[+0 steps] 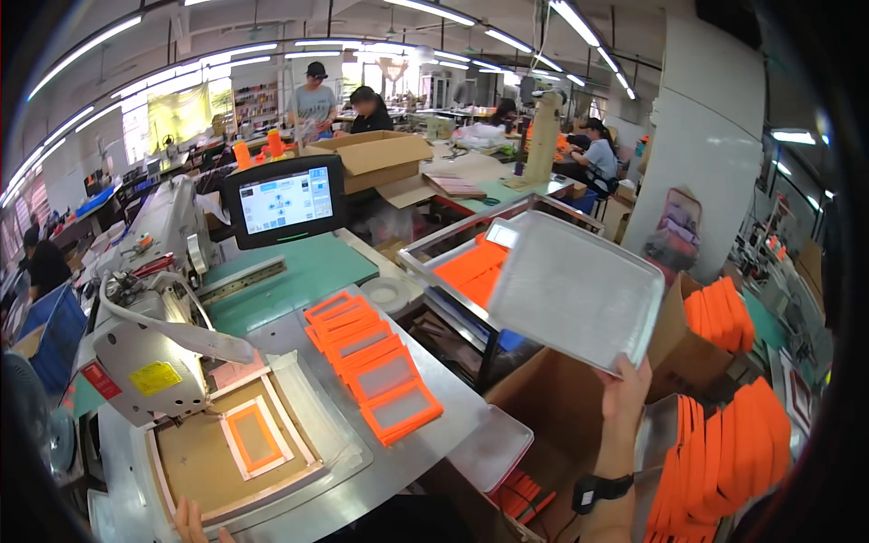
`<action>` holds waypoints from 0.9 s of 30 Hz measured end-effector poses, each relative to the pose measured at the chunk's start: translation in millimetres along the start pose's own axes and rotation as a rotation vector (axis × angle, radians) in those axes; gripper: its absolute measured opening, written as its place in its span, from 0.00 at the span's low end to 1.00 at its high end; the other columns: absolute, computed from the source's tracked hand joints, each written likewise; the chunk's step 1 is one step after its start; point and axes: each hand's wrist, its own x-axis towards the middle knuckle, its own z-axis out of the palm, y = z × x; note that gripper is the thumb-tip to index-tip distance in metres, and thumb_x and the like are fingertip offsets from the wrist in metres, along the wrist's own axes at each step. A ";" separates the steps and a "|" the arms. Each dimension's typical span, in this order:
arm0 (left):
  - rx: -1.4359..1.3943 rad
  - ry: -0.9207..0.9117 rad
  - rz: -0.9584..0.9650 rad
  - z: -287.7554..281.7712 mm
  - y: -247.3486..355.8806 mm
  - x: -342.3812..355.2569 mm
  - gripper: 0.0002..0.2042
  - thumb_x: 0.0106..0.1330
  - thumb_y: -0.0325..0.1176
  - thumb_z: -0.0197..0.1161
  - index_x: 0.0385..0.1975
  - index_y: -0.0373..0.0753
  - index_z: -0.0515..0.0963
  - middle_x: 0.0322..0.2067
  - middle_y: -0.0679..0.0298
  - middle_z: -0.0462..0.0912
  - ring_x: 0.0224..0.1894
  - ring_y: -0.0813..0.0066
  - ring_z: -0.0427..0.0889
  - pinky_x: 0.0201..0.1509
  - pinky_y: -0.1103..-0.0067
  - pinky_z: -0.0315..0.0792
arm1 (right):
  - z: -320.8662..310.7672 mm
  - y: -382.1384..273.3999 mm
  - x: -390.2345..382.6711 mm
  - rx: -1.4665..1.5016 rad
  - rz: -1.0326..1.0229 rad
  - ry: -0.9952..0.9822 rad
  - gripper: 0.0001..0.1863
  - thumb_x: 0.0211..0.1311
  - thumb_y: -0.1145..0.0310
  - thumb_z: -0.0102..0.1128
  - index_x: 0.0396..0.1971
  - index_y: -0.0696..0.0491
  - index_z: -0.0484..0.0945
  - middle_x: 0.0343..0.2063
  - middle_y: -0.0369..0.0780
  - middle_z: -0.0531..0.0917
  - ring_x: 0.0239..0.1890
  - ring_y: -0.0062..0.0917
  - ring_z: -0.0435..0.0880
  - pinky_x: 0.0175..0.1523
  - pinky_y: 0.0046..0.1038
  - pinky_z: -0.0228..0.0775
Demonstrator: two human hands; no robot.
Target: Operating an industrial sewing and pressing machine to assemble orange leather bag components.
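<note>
Right hand [623, 389], grip closed on the near corner of a shallow grey rectangular tray [579, 285]. Tray up in the air, tilted, right of centre, inner face showing; looks bare. Black wristband device [602, 493] on the right wrist. Left hand [192, 523] mostly cut off by the lower edge, only fingers showing, at the near side of the sewing clamp frame [312, 457]; can't tell if its grip is open or closed, or if it touches the frame.

Inside the clamp frame: one orange-bordered rectangular panel [253, 434] within a white rectangular border, just in front of the sewing machine head [149, 362]. Right of the frame, on the metal counter [412, 463], an overlapping row of orange-edged mesh panels [371, 348]. Touchscreen monitor [288, 201] behind, lit, over a green surface.

Past the held tray, partly covered by it, flat orange pieces [466, 276]. Second grey tray [493, 448] lower, beside the counter edge. Right side: cardboard box [685, 357] with orange pieces standing in it; nearer, a big fanned stack of orange strips [724, 452]. Back: open carton [371, 158], orange thread cones [275, 141], several co-workers.
</note>
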 end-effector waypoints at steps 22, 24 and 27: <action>-0.242 0.028 0.589 -41.4 46.2 -19.7 0.06 0.60 0.27 0.66 0.35 0.41 0.79 0.53 0.53 0.80 0.64 0.45 0.70 0.64 0.54 0.67 | 102.4 -93.3 -177.6 0.191 0.716 -0.923 0.32 0.55 0.78 0.62 0.62 0.59 0.65 0.54 0.44 0.77 0.58 0.32 0.77 0.59 0.32 0.70; -0.300 0.054 0.446 -61.7 43.1 -27.2 0.04 0.64 0.25 0.62 0.29 0.39 0.74 0.45 0.55 0.84 0.58 0.45 0.77 0.59 0.59 0.72 | 95.6 -83.9 -181.2 0.114 0.701 -1.129 0.44 0.57 0.68 0.66 0.69 0.63 0.50 0.64 0.48 0.67 0.66 0.33 0.67 0.65 0.34 0.64; -0.347 -0.040 0.308 -105.8 25.7 -33.7 0.06 0.69 0.34 0.62 0.33 0.41 0.74 0.49 0.52 0.83 0.61 0.47 0.75 0.61 0.58 0.70 | 118.0 -92.2 -176.0 -0.292 0.359 -1.589 0.46 0.57 0.59 0.72 0.70 0.58 0.55 0.68 0.49 0.62 0.71 0.33 0.61 0.68 0.33 0.60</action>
